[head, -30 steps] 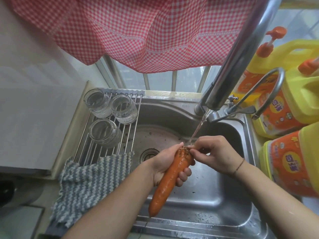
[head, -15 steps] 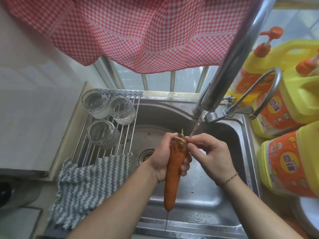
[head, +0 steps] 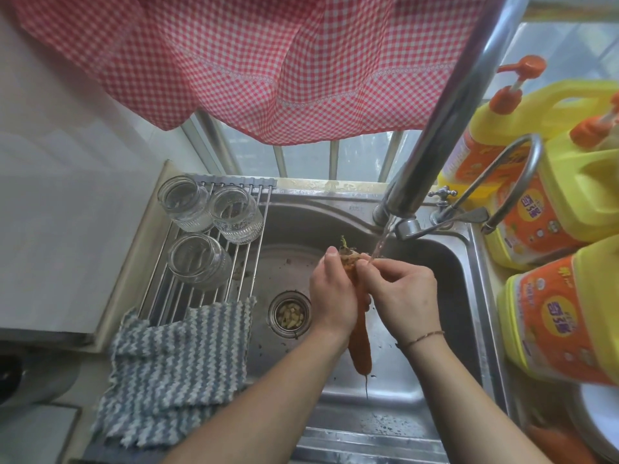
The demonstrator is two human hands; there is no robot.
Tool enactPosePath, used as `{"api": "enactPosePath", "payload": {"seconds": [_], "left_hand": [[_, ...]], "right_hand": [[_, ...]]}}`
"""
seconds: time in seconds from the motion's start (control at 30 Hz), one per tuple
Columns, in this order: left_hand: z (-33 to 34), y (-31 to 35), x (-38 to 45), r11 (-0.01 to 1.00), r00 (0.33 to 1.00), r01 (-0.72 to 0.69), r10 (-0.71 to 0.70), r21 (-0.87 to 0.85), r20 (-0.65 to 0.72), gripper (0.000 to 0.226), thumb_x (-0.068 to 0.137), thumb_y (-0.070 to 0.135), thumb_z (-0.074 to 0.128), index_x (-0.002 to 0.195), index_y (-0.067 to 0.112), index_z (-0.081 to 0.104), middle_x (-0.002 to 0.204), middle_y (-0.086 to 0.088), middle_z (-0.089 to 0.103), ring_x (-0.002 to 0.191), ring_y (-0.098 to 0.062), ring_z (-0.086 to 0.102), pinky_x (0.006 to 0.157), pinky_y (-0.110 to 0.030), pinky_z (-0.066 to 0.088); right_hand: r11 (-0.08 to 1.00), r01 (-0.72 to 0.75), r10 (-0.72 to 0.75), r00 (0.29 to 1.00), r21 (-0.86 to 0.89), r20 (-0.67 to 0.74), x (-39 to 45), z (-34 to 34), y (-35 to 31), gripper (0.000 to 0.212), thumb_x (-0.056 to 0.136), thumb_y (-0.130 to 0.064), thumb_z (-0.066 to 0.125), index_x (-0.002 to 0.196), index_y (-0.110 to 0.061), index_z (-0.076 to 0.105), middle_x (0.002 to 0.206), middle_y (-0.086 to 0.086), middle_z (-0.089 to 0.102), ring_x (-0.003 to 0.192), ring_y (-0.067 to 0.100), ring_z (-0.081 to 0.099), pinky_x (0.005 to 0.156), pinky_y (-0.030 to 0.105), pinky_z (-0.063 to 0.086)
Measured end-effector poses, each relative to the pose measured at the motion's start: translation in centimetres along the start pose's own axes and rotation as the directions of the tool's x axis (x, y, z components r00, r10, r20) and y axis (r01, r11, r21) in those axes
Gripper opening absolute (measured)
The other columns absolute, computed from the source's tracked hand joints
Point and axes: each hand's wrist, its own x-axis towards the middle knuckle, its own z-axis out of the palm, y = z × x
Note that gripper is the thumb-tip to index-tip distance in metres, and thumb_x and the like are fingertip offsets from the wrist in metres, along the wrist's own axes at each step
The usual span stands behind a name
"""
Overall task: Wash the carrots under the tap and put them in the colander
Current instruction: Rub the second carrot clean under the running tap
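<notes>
- Left hand (head: 330, 296): fingers wrapped around the carrot (head: 360, 343) near its crown, at 9 o'clock of the shaft.
- Carrot: held roughly upright over the sink (head: 445, 283), tip toward 6 o'clock, crown under the tap (head: 402, 199) stream.
- Right hand (head: 400, 291): fingertips pinch the crown at 3 o'clock.
- Handling: judged stiff, light and slippery when wet; grip the thick upper shaft.

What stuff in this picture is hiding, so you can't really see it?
- Head view: the middle of the carrot is covered by the left hand and right hand.
- Head view: the colander can't be made out; only a white rim shows, cut by the right edge.
- Head view: the bottle labels are too blurred to read.
</notes>
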Motion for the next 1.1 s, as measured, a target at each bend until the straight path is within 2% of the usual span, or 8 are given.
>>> {"api": "enactPosePath", "payload": {"seconds": [0.07,0.2,0.3,0.43,0.6,0.77,1.0,1.1], "left_hand": [[0.2,-0.1,-0.4,0.999,0.998,-0.041,0.042,0.011,-0.036,0.047,0.106,0.029,0.029,0.086,0.004,0.064,0.070,-0.001,0.063,0.058,-0.006,0.059,0.056,-0.022,0.047],[0.2,-0.9,-0.4,0.994,0.993,-0.110,0.109,-0.004,-0.050,0.046,0.092,0.038,0.031,0.085,0.008,0.064,0.073,0.005,0.069,0.074,-0.017,0.064,0.073,-0.036,0.051],[0.1,-0.7,-0.8,0.993,0.991,-0.118,0.116,-0.027,-0.061,0.042,0.094,0.035,0.032,0.081,0.007,0.060,0.064,0.007,0.064,0.062,-0.010,0.059,0.060,-0.027,0.048],[-0.1,-0.3,-1.1,0.996,0.999,-0.015,0.011,-0.083,-0.045,0.050,0.107,0.023,0.027,0.066,0.015,0.053,0.047,0.006,0.053,0.042,-0.007,0.050,0.045,-0.022,0.041],[-0.7,0.0,-0.6,0.986,0.997,0.070,-0.071,-0.152,0.000,0.068,0.107,0.033,0.027,0.053,0.023,0.067,0.050,0.000,0.059,0.045,-0.014,0.056,0.046,-0.024,0.045],[-1.0,-0.3,-0.9,0.981,0.990,0.133,-0.126,-0.143,0.060,0.063,0.106,0.036,0.026,0.061,0.019,0.065,0.056,-0.010,0.057,0.049,-0.024,0.054,0.051,-0.032,0.047],[-1.0,-0.7,-0.4,0.971,0.987,0.158,-0.151,-0.177,0.051,0.061,0.105,0.038,0.029,0.062,0.016,0.066,0.059,-0.011,0.060,0.052,-0.022,0.058,0.050,-0.030,0.048],[-1.0,-0.9,-0.1,0.968,0.984,0.175,-0.170,-0.178,0.043,0.055,0.095,0.049,0.035,0.066,0.016,0.068,0.068,-0.013,0.063,0.063,-0.026,0.061,0.059,-0.037,0.052]], "right_hand": [[1.000,-0.005,0.004,1.000,-0.020,-0.013,-0.1,0.3,0.0,0.011,0.084,-0.019,0.072,0.084,-0.011,0.081,0.063,-0.011,0.070,0.059,-0.001,0.064,0.057,0.014,0.048],[0.999,-0.002,0.001,0.999,-0.036,-0.035,-0.3,0.7,-0.2,0.011,0.082,-0.020,0.073,0.076,-0.015,0.080,0.055,-0.012,0.068,0.054,0.006,0.063,0.052,0.026,0.052],[0.997,0.052,-0.054,0.998,-0.048,-0.040,-0.4,0.7,-0.4,0.023,0.084,-0.016,0.071,0.063,-0.025,0.076,0.046,-0.014,0.062,0.045,0.006,0.055,0.046,0.025,0.046],[0.990,0.124,-0.124,0.992,-0.073,0.008,-0.2,0.3,-0.4,0.046,0.087,-0.010,0.068,0.051,-0.036,0.060,0.039,-0.020,0.050,0.041,0.003,0.048,0.045,0.008,0.034],[0.991,0.110,-0.103,0.990,-0.075,0.096,-0.2,0.1,-0.3,0.010,0.084,-0.017,0.073,0.078,-0.021,0.080,0.065,-0.012,0.072,0.059,0.004,0.067,0.055,0.015,0.051],[0.984,0.151,-0.142,0.985,-0.098,0.099,0.0,-0.1,-0.1,0.037,0.088,-0.012,0.070,0.056,-0.031,0.066,0.048,-0.014,0.062,0.048,0.003,0.058,0.047,0.009,0.041],[0.975,0.155,-0.133,0.981,-0.160,0.141,-0.1,-0.1,-0.3,0.004,0.083,-0.018,0.076,0.083,-0.018,0.080,0.063,-0.005,0.073,0.056,0.008,0.067,0.055,0.015,0.054],[0.952,0.209,-0.188,0.976,-0.222,0.109,0.0,0.2,0.0,0.008,0.083,-0.013,0.074,0.078,-0.014,0.080,0.059,0.001,0.071,0.051,0.016,0.065,0.053,0.028,0.055]]}}
